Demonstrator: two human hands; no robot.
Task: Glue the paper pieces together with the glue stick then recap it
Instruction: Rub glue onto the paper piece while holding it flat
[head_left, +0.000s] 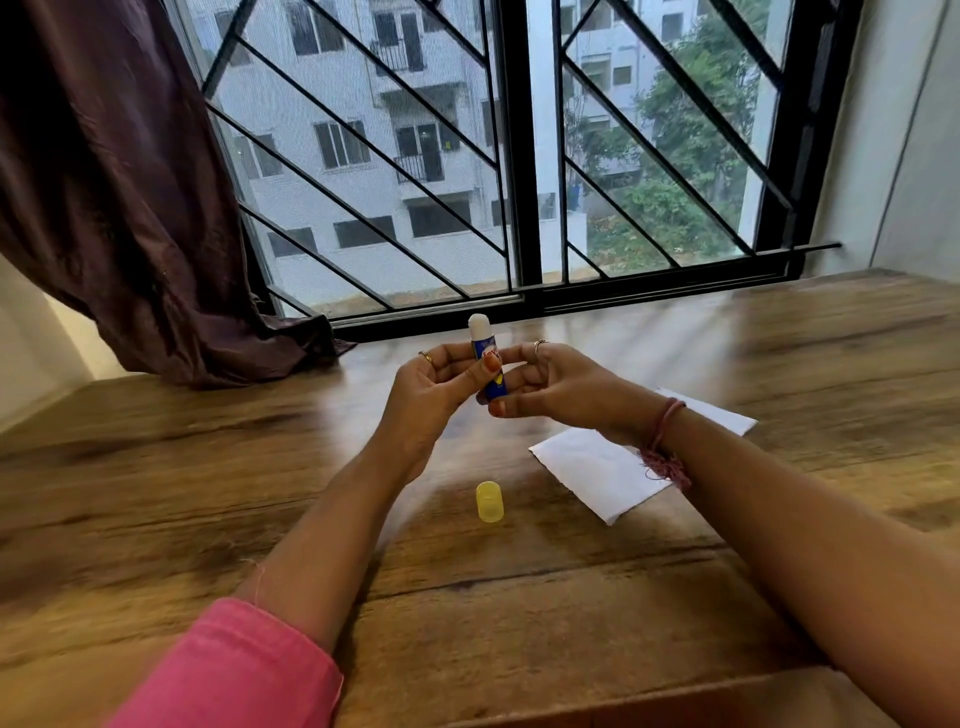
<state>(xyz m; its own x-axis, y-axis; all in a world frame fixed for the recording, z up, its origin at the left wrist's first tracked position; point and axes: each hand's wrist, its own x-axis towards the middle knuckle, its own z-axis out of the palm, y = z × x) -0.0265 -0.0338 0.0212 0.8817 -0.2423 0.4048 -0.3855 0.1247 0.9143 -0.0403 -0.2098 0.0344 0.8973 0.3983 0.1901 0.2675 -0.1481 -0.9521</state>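
Blue glue stick (490, 370) uncapped, upright, pinched in grip of left hand (434, 387) and right hand (558, 387), yellow cap (490, 500) on wooden desk (208, 467), white paper (597, 470) beside.

Bare surface (156, 467) lies open to the left and along the near edge, with only the cap (490, 501) lying between the forearms. To the right the paper (597, 467) lies partly under the right wrist. Beyond, the curtain (130, 208) and window grille (415, 156) close off the far side.
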